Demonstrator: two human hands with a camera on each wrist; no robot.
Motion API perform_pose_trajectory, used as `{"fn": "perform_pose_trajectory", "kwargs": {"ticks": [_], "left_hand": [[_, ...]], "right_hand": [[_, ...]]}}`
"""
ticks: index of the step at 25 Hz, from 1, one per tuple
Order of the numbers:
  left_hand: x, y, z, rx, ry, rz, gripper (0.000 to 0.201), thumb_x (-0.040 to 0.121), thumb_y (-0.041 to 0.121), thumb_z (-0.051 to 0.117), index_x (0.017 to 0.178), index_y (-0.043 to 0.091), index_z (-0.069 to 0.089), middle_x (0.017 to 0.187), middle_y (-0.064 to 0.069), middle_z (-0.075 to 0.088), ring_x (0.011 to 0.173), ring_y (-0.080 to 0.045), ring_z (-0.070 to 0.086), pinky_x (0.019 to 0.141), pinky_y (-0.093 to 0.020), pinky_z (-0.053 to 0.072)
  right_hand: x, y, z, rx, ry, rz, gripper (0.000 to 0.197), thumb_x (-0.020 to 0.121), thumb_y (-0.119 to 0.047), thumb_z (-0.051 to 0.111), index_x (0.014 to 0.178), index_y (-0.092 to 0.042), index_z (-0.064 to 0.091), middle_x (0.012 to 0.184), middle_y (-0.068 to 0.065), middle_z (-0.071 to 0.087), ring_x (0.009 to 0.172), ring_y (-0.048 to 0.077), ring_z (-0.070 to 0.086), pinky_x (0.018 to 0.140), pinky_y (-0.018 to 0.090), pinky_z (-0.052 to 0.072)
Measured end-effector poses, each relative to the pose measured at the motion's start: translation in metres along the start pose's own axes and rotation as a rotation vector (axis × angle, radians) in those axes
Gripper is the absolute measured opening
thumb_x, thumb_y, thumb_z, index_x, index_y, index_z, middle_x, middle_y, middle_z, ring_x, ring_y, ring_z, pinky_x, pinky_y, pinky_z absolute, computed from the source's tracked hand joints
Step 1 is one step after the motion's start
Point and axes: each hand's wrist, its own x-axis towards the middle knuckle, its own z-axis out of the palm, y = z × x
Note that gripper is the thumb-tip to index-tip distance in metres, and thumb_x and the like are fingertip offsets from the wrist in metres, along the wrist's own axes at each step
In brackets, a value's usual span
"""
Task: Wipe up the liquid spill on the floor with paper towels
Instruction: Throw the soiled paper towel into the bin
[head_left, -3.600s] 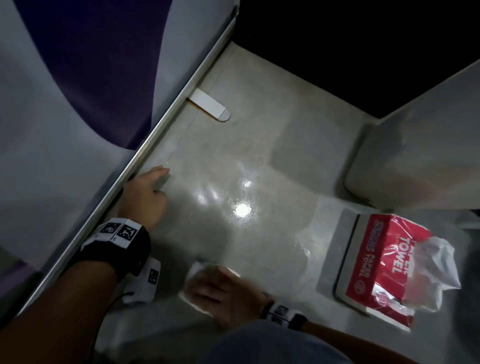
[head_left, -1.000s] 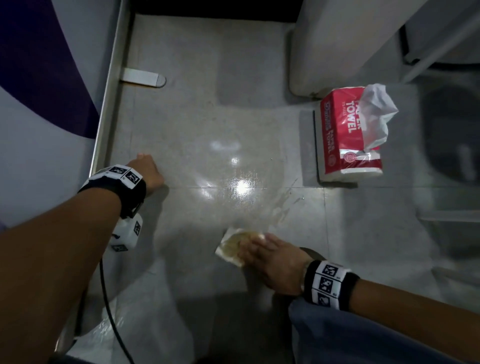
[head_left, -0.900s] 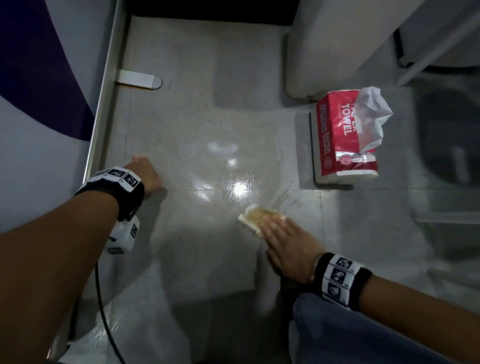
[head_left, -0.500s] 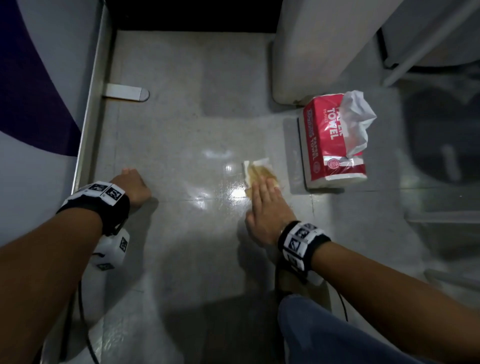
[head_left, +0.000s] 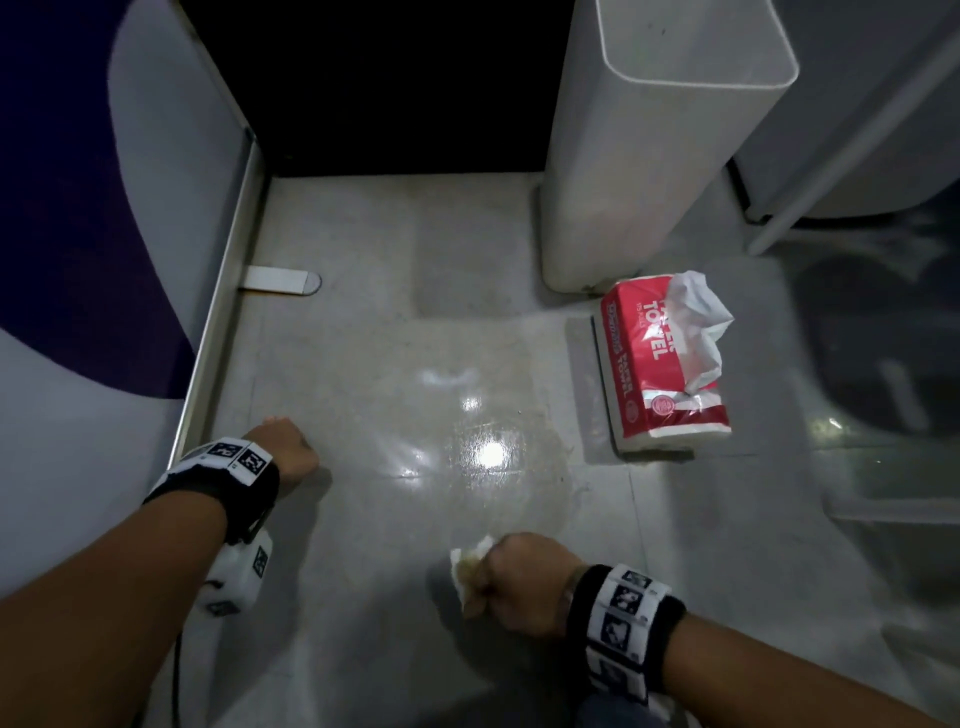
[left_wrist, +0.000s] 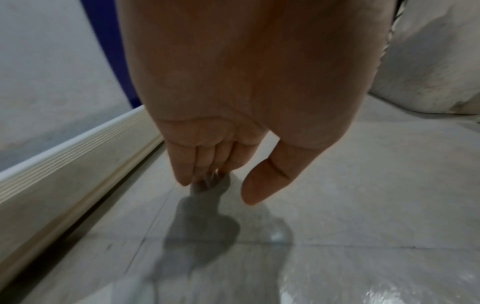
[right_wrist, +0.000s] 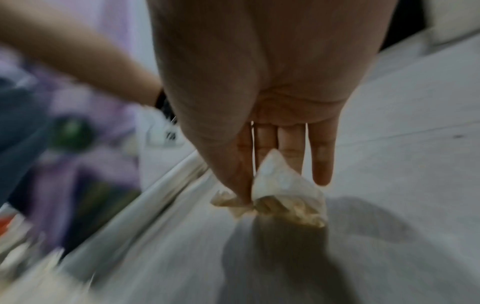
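A crumpled paper towel (head_left: 469, 567), stained yellow-brown, is pinched between the thumb and fingers of my right hand (head_left: 511, 582) just above the floor near me. In the right wrist view the paper towel (right_wrist: 285, 191) hangs from my right hand (right_wrist: 259, 185), with the little finger straight beside it. A wet sheen of liquid (head_left: 488, 454) glints on the pale floor tiles ahead. My left hand (head_left: 291, 452) rests its fingertips on the floor by the wall rail. The left wrist view shows this left hand (left_wrist: 215, 189) holding nothing, thumb apart.
A red paper towel pack (head_left: 665, 364) lies on the floor at the right, a white sheet sticking out. A tall white bin (head_left: 649, 130) stands behind it. A metal rail (head_left: 218, 332) and a door stop (head_left: 283, 280) run along the left wall.
My right hand pushed the flat towel forward towards the red pack, then drew back towards me and bunched it into a pinch. The left hand stayed put on the floor.
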Motion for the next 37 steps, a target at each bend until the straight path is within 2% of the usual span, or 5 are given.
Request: {"fn": "perform_pose_trajectory", "kwargs": {"ticks": [6,12,22,29,37], "left_hand": [[-0.027,0.083,-0.064,0.052,0.018,0.280,0.042,0.089,0.025,0.054,0.126,0.008,0.062,0.133,-0.013,0.060,0.118,-0.028,0.058,0.096,-0.029,0.046],[-0.090,0.199,-0.170,-0.226,0.505,0.656,0.059,0.088,0.023,0.053,0.147,0.021,0.042,0.149,-0.006,0.045,0.136,-0.025,0.044,0.112,-0.035,0.037],[-0.134,0.277,-0.200,-0.220,0.611,0.802,0.087,0.086,0.018,0.054,0.157,0.022,0.004,0.164,0.001,-0.010,0.150,-0.020,0.010,0.120,-0.040,0.023],[-0.123,0.273,-0.197,-0.176,0.647,0.836,0.092,0.085,0.018,0.052,0.156,0.021,-0.005,0.163,0.001,-0.016,0.152,-0.021,0.002,0.122,-0.042,0.015],[-0.122,0.265,-0.203,-0.250,0.578,0.890,0.093,0.084,0.017,0.053,0.156,0.027,-0.004,0.164,0.005,-0.011,0.152,-0.021,-0.001,0.122,-0.042,0.016]], "right_hand": [[-0.041,0.062,-0.157,0.516,0.173,0.275,0.022,0.087,-0.014,0.058,0.081,-0.024,0.076,0.072,-0.010,0.073,0.065,0.000,0.066,0.064,0.016,0.049],[-0.111,0.084,-0.330,0.851,0.823,0.169,0.017,0.076,0.000,0.052,0.072,-0.006,0.067,0.058,0.005,0.062,0.046,0.013,0.056,0.042,0.018,0.042],[-0.069,0.101,-0.354,0.457,1.795,0.046,0.013,0.088,-0.012,0.068,0.087,-0.019,0.057,0.084,-0.002,0.063,0.078,0.015,0.060,0.074,0.035,0.053],[-0.026,0.122,-0.340,-0.190,1.284,0.448,0.042,0.102,-0.045,0.037,0.126,-0.027,0.066,0.137,0.001,0.061,0.135,0.027,0.048,0.118,0.051,0.021],[-0.046,0.121,-0.337,-0.204,1.174,0.389,0.048,0.099,-0.052,0.032,0.118,-0.029,0.070,0.121,-0.006,0.070,0.123,0.024,0.057,0.105,0.045,0.035]]}}
